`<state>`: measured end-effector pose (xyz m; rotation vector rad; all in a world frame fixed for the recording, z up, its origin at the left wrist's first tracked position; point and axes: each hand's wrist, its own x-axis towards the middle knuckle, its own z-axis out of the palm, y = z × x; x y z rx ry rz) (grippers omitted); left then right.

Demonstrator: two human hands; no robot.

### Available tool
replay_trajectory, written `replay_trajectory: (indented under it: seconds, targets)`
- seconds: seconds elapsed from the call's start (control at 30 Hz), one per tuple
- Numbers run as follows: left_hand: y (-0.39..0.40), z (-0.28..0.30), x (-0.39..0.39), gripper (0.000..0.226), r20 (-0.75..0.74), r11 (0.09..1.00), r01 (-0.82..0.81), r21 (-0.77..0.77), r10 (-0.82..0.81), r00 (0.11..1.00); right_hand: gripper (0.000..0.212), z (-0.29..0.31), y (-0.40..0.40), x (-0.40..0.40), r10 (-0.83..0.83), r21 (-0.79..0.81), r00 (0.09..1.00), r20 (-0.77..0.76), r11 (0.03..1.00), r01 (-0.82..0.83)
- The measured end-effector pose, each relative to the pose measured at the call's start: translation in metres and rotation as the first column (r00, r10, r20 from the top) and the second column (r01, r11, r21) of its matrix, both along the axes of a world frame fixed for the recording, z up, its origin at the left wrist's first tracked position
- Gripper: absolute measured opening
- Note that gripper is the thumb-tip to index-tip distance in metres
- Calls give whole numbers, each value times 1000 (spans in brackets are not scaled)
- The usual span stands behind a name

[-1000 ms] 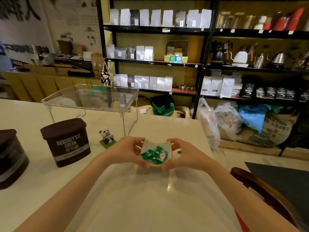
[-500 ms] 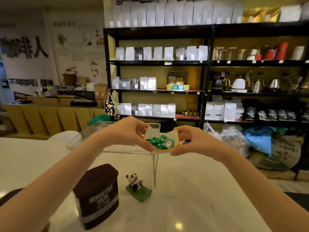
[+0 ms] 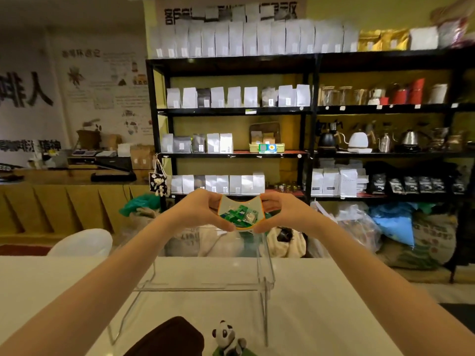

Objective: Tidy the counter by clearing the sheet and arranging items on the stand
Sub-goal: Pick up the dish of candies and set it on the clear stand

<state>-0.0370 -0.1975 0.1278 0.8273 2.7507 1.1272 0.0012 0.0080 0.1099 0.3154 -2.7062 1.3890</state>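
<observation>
A small white dish with an orange rim holds several green wrapped sweets. My left hand grips its left side and my right hand grips its right side. I hold the dish in the air just above the far right part of the clear acrylic stand, which stands on the white counter. A brown cocoa tin and a small panda figurine on a green base sit on the counter in front of the stand, at the bottom edge.
Black shelves with white bags, kettles and jars fill the wall behind the counter. Sacks and plastic bags lie on the floor below them. A white chair back shows beyond the counter at left.
Both hands have carried the dish up and away from me, from low over the counter to above the stand. The view has tilted upward, so the tin and panda now sit at the bottom edge.
</observation>
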Motion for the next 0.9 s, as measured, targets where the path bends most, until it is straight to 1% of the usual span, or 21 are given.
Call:
replay_trajectory:
  seconds: [0.1,0.17,0.2,0.3,0.33,0.4,0.5,0.63,0.7,0.77,0.83,0.9]
  targets:
    - [3,-12,-18,55,29,1000,2,0,-2,1000,44,-10,1,-16,-11,-5,1000,6,1000,11]
    - [6,-19,-27,57,50,1000,-10,6,9,999,43,-19,2,-24,-28,-15,999,19,1000,28]
    - [8,-22,-30,57,59,1000,-13,2,13,998,47,-23,3,-29,-42,-3,999,23,999,42]
    - [12,-31,-35,54,74,999,-15,-32,17,997,67,-34,7,-40,-100,61,993,54,993,97]
    - [12,-33,-37,53,77,999,-11,-44,15,997,70,-37,8,-43,-108,71,992,66,992,103]
    - [12,-39,-40,51,99,999,4,-45,0,995,72,-42,8,-47,-119,87,990,77,990,112]
    - [12,-46,-43,49,141,1000,10,5,-11,990,76,-47,9,-51,-141,83,986,84,987,134]
    - [15,-48,-45,48,147,1000,-5,29,1,989,80,-48,11,-54,-145,87,984,103,987,137]
    - [17,-48,-45,49,147,1000,-2,27,-2,989,79,-48,12,-54,-137,85,984,113,988,127]
    - [18,-49,-45,49,145,1000,7,17,-10,989,74,-49,11,-54,-117,82,987,109,991,109]
    - [19,-49,-45,50,155,1000,20,-5,-19,988,69,-49,10,-54,-101,72,989,110,993,93]
    - [20,-49,-44,51,166,999,21,-29,-16,986,68,-50,10,-53,-103,56,988,115,994,97]
